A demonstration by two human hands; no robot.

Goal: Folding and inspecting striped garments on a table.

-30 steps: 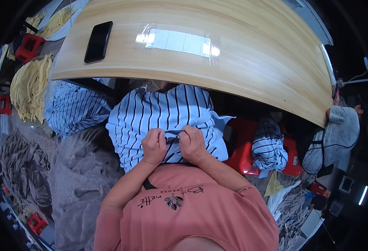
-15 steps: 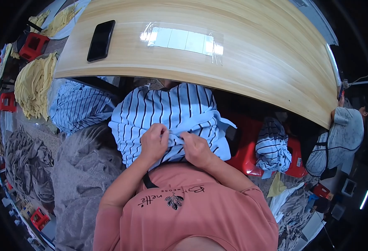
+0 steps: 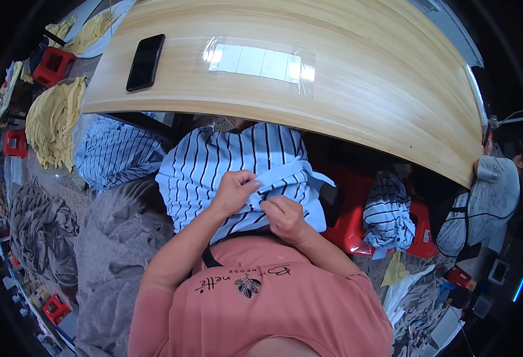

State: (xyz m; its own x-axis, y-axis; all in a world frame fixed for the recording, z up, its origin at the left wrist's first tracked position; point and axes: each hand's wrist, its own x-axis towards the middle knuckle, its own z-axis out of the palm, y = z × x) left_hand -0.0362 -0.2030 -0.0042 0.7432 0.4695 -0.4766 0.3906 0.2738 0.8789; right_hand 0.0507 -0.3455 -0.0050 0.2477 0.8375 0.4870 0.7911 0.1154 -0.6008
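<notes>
Over my lap, below the table edge, lies a light blue garment [image 3: 211, 157] with dark stripes. A plain blue band runs along its right part and sticks out past it. My left hand [image 3: 235, 193] is closed, thumb and fingers pinching the cloth at the lower end of that band. Just right of it and slightly nearer to me, my right hand [image 3: 285, 218] is closed on the same garment, fingertips pressed on a fold. The two hands are a small gap apart. Any small item between the fingertips is hidden.
On the wooden table [image 3: 368, 83] ahead lie a black phone [image 3: 146, 62] and a taped-down white strip [image 3: 255, 63]. Grey cloth [image 3: 116, 250] and a striped pile [image 3: 116, 152] are at my left. Right, a striped bundle [image 3: 387, 211] rests by red stools [image 3: 354, 220]; a person [image 3: 493, 184] sits beyond.
My left hand has moved right and slightly up onto the band. My right hand has shifted a little right and nearer to me. The view has tilted slightly.
</notes>
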